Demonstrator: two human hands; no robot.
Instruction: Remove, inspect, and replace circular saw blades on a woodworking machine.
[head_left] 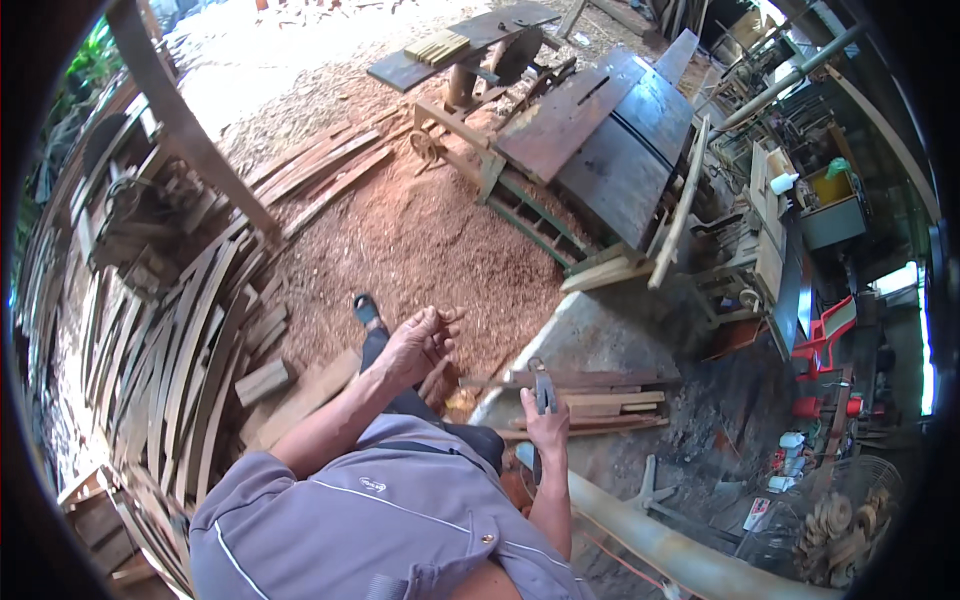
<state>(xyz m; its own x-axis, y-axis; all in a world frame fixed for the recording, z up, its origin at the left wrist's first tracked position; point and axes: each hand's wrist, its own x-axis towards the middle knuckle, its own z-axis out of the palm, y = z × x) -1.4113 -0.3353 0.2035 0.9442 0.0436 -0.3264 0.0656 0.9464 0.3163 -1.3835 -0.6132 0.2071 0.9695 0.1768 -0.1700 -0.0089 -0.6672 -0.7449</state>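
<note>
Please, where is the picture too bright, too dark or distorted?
In the head view, the sunlit pale ground at the top is washed out; in the same view, the flat grey metal machine table shows bluish glare, shade dims the surroundings of the red plastic chair, and the long brown wooden strips at left look curved, probably lens distortion.

Right grip (546, 424) around grey pliers-like tool (544, 388); left grip (412, 350) curled above sawdust (430, 240); timber strips (188, 350) at left.
</note>
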